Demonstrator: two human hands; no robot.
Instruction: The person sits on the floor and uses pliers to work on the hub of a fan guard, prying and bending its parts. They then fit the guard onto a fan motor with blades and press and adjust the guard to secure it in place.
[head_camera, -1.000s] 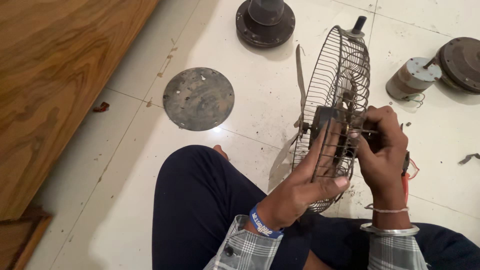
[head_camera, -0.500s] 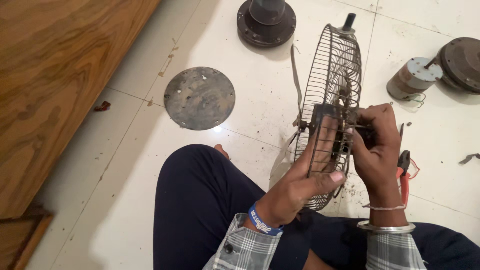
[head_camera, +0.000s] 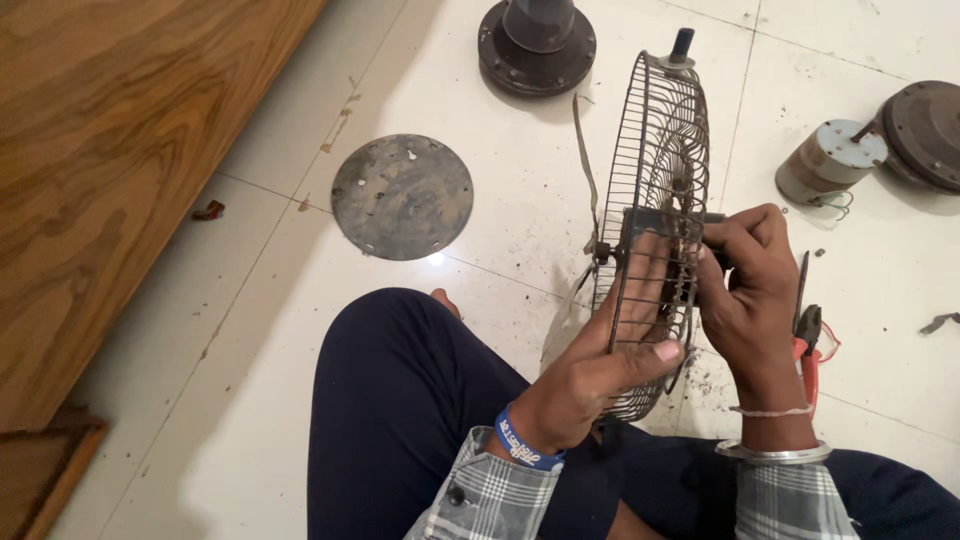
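I sit on a tiled floor holding a dark wire fan guard (head_camera: 655, 150) upright on its edge above my lap. My left hand (head_camera: 600, 370) grips the guard's lower left side, fingers running up over the wires and the thumb pressed on the lower rim. My right hand (head_camera: 748, 290) is closed around a dark tool or part at the guard's centre plate (head_camera: 650, 222); what it holds is mostly hidden by the fingers.
A round grey metal plate (head_camera: 402, 196) lies on the floor to the left. A dark round base (head_camera: 537, 45) stands at the top, a small motor (head_camera: 830, 160) and a dark disc (head_camera: 925, 130) at the right. Red-handled pliers (head_camera: 808, 335) lie beside my right wrist. A wooden panel (head_camera: 120, 160) fills the left.
The guard has been turned more edge-on and my hands have shifted slightly up on it. The other parts on the floor have not moved.
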